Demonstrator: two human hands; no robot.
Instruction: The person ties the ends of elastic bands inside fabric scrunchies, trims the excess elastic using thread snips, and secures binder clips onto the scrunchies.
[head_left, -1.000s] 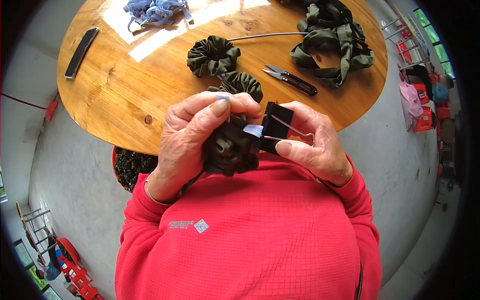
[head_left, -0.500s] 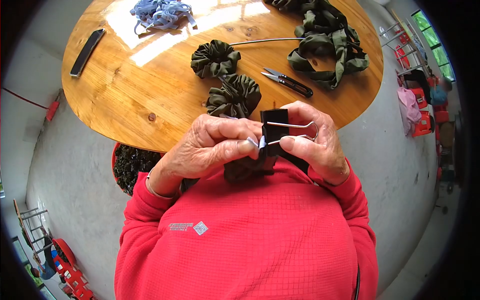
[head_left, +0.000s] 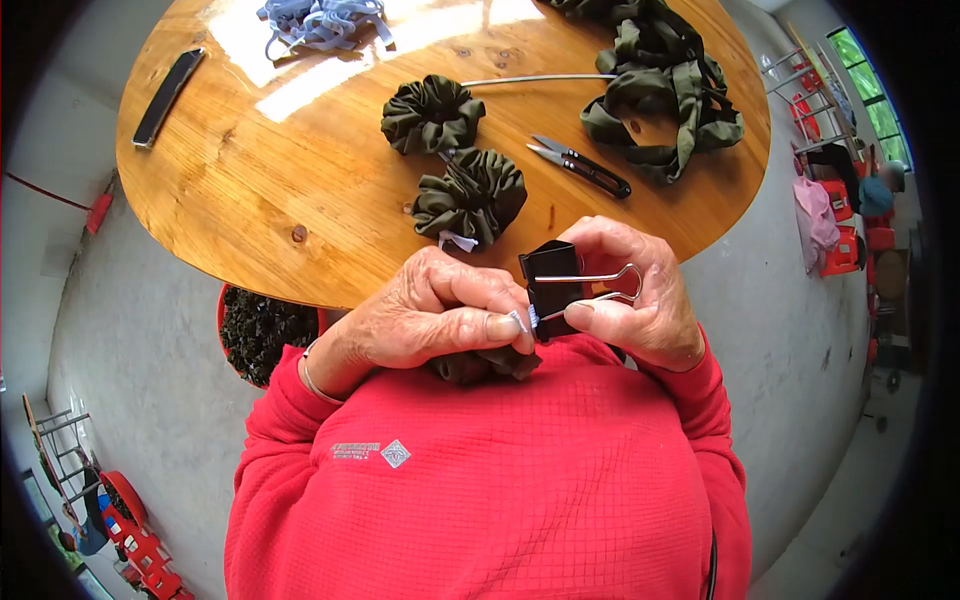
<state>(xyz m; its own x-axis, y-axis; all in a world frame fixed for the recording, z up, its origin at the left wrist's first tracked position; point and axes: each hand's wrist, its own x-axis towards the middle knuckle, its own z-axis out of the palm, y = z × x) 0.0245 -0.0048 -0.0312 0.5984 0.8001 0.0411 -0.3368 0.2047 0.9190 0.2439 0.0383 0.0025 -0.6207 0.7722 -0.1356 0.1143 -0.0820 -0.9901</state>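
Observation:
My left hand point(head_left: 440, 310) pinches the end of a light blue elastic point(head_left: 517, 322), with dark green gathered fabric point(head_left: 485, 366) partly hidden below its fingers. My right hand point(head_left: 640, 295) is closed on a large black binder clip point(head_left: 553, 285), holding it by its wire handles. Another bit of the elastic shows at the clip's left edge, beside my left fingertips. Just beyond the hands, two dark green scrunchies point(head_left: 470, 198) point(head_left: 433, 116) lie joined on the wooden table point(head_left: 250, 190), and a pale elastic end sticks out of the nearer one.
Black thread snips point(head_left: 580, 166) rest right of the scrunchies. Green fabric tubes point(head_left: 665, 100) are heaped at the back right, blue elastic point(head_left: 325, 22) at the back left. A black bar point(head_left: 168, 98) lies far left. A red basin point(head_left: 268, 335) of dark scraps stands below the table's edge.
My left hand has moved right and slightly down, up against the clip. The nearer scrunchie has come into view from behind it. The clip has shifted slightly downward, and less green fabric shows.

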